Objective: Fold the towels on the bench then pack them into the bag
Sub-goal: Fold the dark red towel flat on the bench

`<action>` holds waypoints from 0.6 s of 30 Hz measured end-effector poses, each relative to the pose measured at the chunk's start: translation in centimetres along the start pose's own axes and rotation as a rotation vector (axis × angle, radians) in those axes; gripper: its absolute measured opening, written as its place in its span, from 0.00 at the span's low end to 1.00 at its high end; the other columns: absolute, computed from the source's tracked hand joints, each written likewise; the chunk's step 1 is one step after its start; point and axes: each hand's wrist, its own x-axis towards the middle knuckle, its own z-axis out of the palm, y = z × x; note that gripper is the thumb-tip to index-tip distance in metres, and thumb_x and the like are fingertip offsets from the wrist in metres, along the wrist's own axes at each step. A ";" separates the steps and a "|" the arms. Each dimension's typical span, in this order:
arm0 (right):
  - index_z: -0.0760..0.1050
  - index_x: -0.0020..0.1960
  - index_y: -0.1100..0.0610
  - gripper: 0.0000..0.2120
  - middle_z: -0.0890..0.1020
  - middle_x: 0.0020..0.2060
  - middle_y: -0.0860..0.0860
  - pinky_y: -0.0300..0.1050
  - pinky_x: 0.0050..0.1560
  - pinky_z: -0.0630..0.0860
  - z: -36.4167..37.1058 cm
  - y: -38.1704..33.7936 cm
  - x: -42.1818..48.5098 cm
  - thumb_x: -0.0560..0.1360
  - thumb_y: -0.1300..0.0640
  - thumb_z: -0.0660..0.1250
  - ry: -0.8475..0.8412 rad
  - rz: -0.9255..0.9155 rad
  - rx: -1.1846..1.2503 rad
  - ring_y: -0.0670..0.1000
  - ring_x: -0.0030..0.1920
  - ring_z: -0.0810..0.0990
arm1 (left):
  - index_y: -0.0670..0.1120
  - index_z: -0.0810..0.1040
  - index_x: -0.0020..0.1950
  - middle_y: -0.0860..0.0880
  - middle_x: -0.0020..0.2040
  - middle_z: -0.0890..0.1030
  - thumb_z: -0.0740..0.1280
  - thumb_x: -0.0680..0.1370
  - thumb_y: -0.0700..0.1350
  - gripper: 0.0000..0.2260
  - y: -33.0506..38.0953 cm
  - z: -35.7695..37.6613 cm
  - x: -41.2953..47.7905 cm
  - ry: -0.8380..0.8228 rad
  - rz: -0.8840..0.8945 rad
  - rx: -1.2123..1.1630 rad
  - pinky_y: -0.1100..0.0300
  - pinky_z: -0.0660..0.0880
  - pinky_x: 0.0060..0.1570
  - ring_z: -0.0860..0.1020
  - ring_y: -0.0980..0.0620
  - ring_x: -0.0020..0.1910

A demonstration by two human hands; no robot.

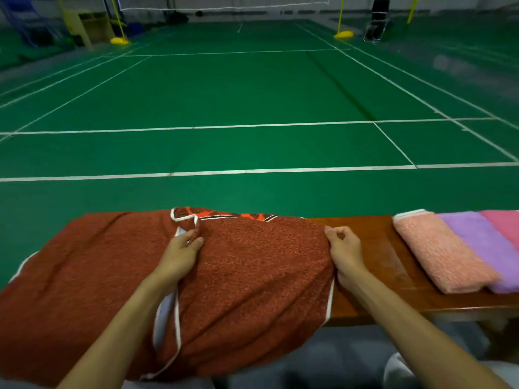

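— What is happening with the red towel [252, 276]?
— It is hanging over the near edge of the bench [373, 248], at the left part. The left grip [182, 248] is pinching its white-trimmed corner. The right grip [341, 245] is pinching its right side.
— Much left?
— Yes, I think. Three folded towels [443, 248] are waiting at the right end. No bag is showing.

Big rust-red towel [252, 265] with white piping is draped over the wooden bench [373, 248] — left hand [179, 254] pinches a corner near its far edge, right hand [344, 249] pinches its right edge. Further right on the bench sit three folded towels, overlapping — peach [441, 254], purple [483, 245], pink [505, 223]. Green badminton court [252, 94] beyond.
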 end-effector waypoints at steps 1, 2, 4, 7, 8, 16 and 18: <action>0.74 0.43 0.56 0.10 0.77 0.36 0.51 0.46 0.40 0.70 -1.4 -0.2 0.7 0.82 0.56 0.67 0.012 0.001 -0.004 0.49 0.39 0.74 | 0.40 0.81 0.62 0.45 0.56 0.83 0.62 0.84 0.34 0.11 0.2 1.4 0.1 -0.024 0.015 -0.009 0.55 0.72 0.65 0.78 0.49 0.56; 0.75 0.43 0.56 0.09 0.78 0.36 0.51 0.46 0.41 0.70 -2.8 -0.2 1.5 0.82 0.56 0.68 0.022 0.007 -0.011 0.49 0.39 0.74 | 0.40 0.80 0.65 0.46 0.59 0.82 0.62 0.84 0.34 0.12 0.4 2.7 0.2 -0.043 0.023 -0.010 0.56 0.71 0.68 0.78 0.50 0.58; 0.76 0.43 0.56 0.08 0.79 0.36 0.52 0.45 0.39 0.71 -5.0 -0.3 2.7 0.81 0.58 0.69 0.009 0.048 -0.018 0.50 0.39 0.75 | 0.42 0.79 0.66 0.50 0.57 0.82 0.62 0.84 0.34 0.13 0.7 4.8 0.3 -0.063 0.033 0.020 0.65 0.71 0.66 0.78 0.53 0.57; 0.78 0.44 0.57 0.06 0.82 0.34 0.53 0.41 0.35 0.75 -7.2 -0.6 3.3 0.79 0.62 0.70 -0.102 0.163 0.035 0.50 0.33 0.78 | 0.46 0.80 0.64 0.49 0.56 0.83 0.62 0.84 0.36 0.12 0.3 6.8 1.0 -0.030 0.022 0.109 0.61 0.74 0.64 0.80 0.49 0.58; 0.79 0.44 0.57 0.06 0.83 0.34 0.54 0.41 0.36 0.75 -7.6 -0.9 3.4 0.78 0.63 0.71 -0.120 0.160 0.033 0.50 0.33 0.78 | 0.45 0.80 0.65 0.47 0.58 0.83 0.63 0.84 0.37 0.12 0.2 7.1 1.2 -0.012 -0.001 0.125 0.55 0.73 0.66 0.80 0.46 0.60; 0.81 0.45 0.56 0.07 0.85 0.38 0.52 0.46 0.43 0.77 -9.8 -1.1 4.5 0.75 0.53 0.76 0.106 -0.209 -0.537 0.55 0.41 0.83 | 0.42 0.74 0.66 0.37 0.59 0.82 0.69 0.80 0.55 0.21 1.8 7.9 -0.6 0.250 -0.027 0.575 0.45 0.74 0.57 0.79 0.33 0.59; 0.80 0.48 0.55 0.12 0.84 0.39 0.53 0.51 0.45 0.76 -9.6 -1.0 3.4 0.74 0.47 0.75 0.193 -0.341 -0.877 0.59 0.43 0.83 | 0.39 0.71 0.68 0.35 0.60 0.79 0.68 0.80 0.58 0.26 2.0 8.5 -1.5 0.310 0.107 0.750 0.41 0.75 0.55 0.77 0.32 0.59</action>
